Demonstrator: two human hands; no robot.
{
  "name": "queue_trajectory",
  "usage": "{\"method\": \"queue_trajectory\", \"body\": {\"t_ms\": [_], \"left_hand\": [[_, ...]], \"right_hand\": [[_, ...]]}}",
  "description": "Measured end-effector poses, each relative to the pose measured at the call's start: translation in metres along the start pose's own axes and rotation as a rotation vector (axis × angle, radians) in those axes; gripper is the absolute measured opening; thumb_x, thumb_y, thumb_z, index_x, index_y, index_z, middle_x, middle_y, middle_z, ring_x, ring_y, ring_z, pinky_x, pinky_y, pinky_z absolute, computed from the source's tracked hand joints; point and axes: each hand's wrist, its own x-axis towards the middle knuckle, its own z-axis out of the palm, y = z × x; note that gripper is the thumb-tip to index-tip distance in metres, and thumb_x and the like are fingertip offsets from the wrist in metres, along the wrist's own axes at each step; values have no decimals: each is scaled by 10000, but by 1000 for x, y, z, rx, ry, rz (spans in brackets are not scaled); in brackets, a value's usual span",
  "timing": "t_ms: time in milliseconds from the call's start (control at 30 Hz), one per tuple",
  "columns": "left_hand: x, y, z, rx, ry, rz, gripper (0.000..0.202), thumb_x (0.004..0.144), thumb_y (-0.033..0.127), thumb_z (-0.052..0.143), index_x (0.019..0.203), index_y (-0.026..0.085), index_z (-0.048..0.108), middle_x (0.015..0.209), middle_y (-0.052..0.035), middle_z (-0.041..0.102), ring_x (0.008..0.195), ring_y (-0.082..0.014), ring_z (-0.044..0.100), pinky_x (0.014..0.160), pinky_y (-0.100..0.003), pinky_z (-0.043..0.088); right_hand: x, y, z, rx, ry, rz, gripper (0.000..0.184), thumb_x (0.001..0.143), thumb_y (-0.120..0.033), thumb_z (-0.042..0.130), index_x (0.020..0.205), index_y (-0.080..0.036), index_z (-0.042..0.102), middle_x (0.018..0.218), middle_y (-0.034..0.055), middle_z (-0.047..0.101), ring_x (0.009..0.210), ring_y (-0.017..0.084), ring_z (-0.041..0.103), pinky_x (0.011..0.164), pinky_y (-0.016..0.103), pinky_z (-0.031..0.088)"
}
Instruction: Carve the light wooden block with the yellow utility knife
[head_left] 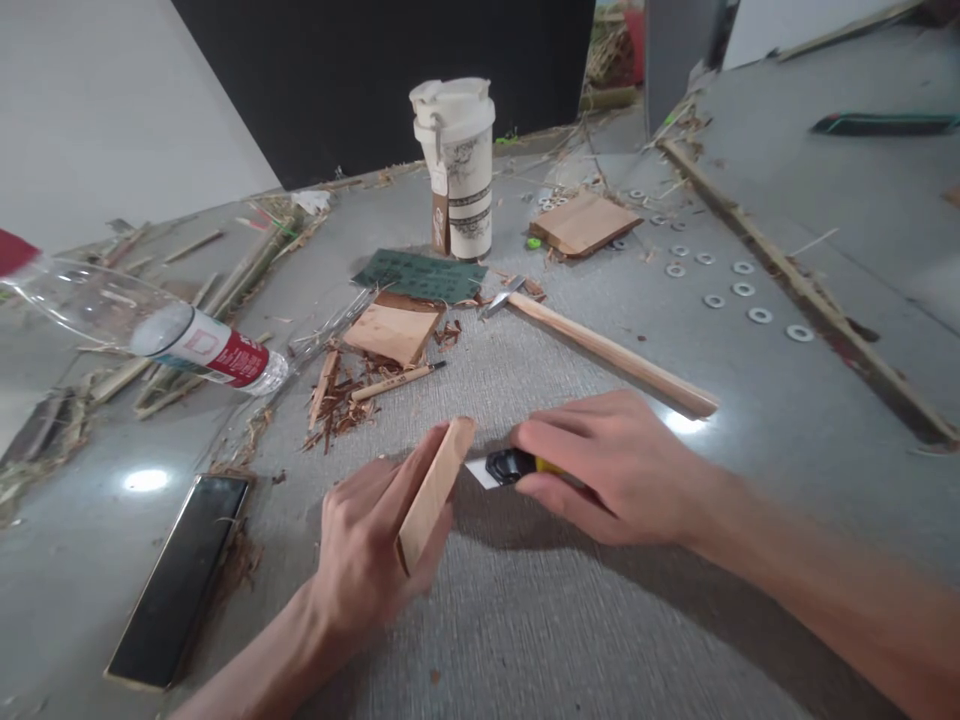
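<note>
My left hand (367, 545) is closed around a small wooden block (439, 490), tilted so that a pale narrow edge faces up. In my right hand (611, 470) is a black and yellow utility knife (514, 466), its wide blade (484, 475) pointing left. The blade tip is close beside the block; whether it touches I cannot tell. Beyond my hands lie a thin wooden-handled tool (397, 381), reddish-brown shavings (330, 410) and a second wooden piece (396, 330). A small hammer (607, 350) lies further back, its head toward the green sandpaper (420, 276).
A white lidded cup (469, 170) stands at the back. Near it are another wooden piece (585, 223) and several metal washers (742, 289). To the left are a tilted plastic bottle (161, 325) and a phone (180, 580). A long wooden strip (802, 290) runs along the right.
</note>
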Motion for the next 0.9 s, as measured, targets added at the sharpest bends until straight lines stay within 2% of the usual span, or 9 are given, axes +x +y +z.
{"method": "queue_trajectory", "body": {"t_ms": [100,333,600,733,900], "left_hand": [[2,2,0,3,4,4,340,977,137,627,1315,160,648,815,-28,744,591,-148,586,537,-283,437],[0,2,0,22,-35,6,488,980,152,624,1465,132,579,825,-40,752,593,-165,594,540,-303,448],[-8,1,4,14,-67,51,548,981,185,601,1521,107,548,862,-57,769,644,-189,664,590,-340,525],[-4,2,3,5,-43,25,556,972,157,617,1521,123,534,840,-33,762,605,-172,632,552,-326,499],[-1,2,2,7,-41,16,507,974,156,622,1478,135,565,840,-30,759,592,-167,626,536,-320,495]], "right_hand": [[0,0,0,0,10,12,423,1140,-467,355,870,-212,559,700,-21,580,576,131,466,577,338,241],[1,1,1,-5,1,17,437,1151,-454,345,881,-199,575,701,-12,598,567,128,469,578,336,235],[-4,14,0,-103,67,121,388,1141,-418,390,957,-181,635,697,-2,639,605,148,585,572,334,229],[-4,13,2,-79,81,83,386,1136,-420,394,951,-181,635,684,-15,630,573,139,554,569,336,235],[-2,11,2,-25,34,31,388,1141,-427,386,947,-184,618,727,-13,635,595,134,536,592,337,256]]}}
